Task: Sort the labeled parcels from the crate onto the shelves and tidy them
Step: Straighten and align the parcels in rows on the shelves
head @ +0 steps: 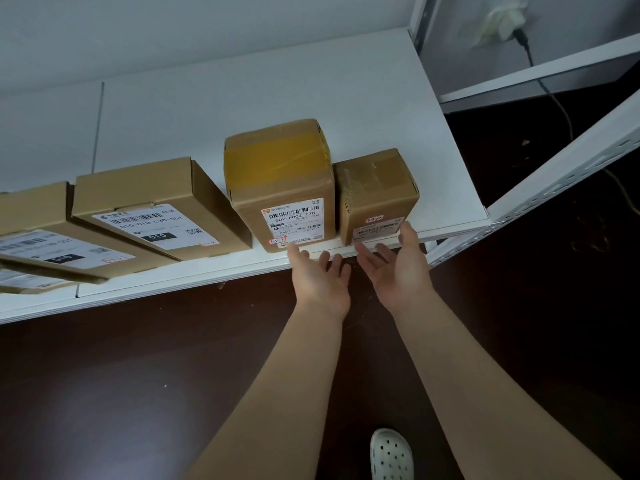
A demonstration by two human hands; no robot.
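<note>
Cardboard on the white shelf (pixel 381 116): I count two flat boxes (pixel 156 209), one tall box (pixel 282 188) and one small box (pixel 375 188), plus a sliver of a fifth at the left edge. I judge this to be tidying. My left hand (pixel 320 282) and right hand (pixel 398 271) are spread flat and empty at the shelf lip. The right thumb is against the small box. Next, I nudge both boxes square. The crate is out of view.

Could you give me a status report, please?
Left hand open at shelf edge. Right hand open, thumb at small box. Nothing in the way.
</note>
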